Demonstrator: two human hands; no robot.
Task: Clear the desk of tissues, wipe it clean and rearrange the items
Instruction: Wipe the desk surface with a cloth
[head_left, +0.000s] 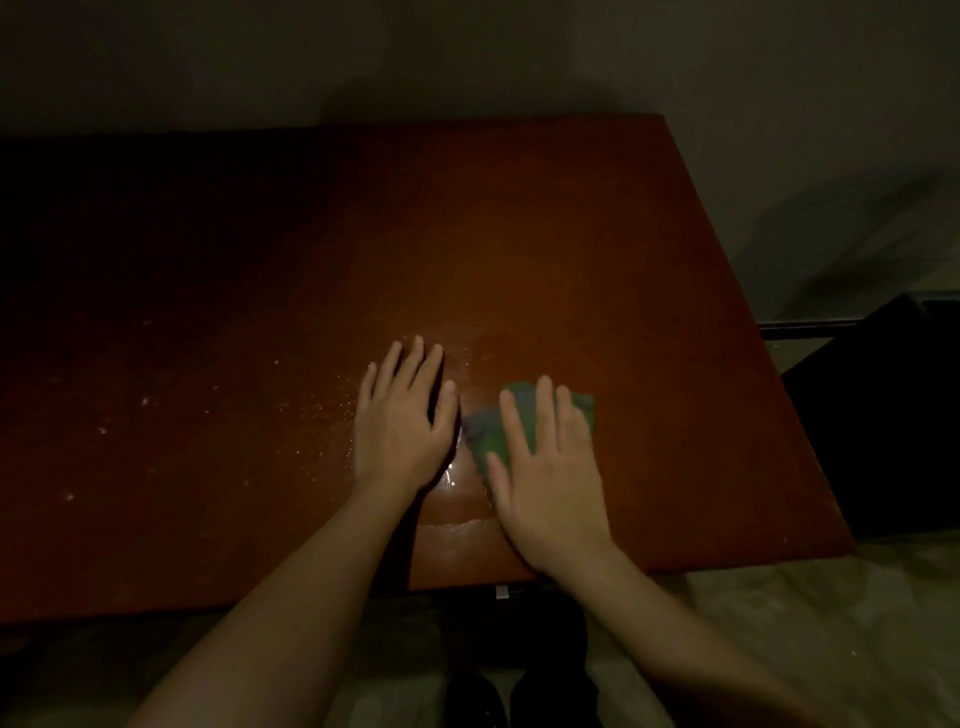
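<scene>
While the left hand (402, 421) lies flat and bare, the right hand (545, 467) presses a green cloth (491, 436) near the tabletop's (519, 234) front edge.
Both hands have straight fingers, gripping nothing. The cloth's long axis runs roughly left to right, one corner pointing toward the tabletop's right edge. Open surface stretches left and back, pale specks (145, 401) on the left.

Much of the cloth (483, 434) is covered by the right hand (550, 483). The desk (519, 234) is cut off at the left edge; its specks (145, 401) cannot be identified.
</scene>
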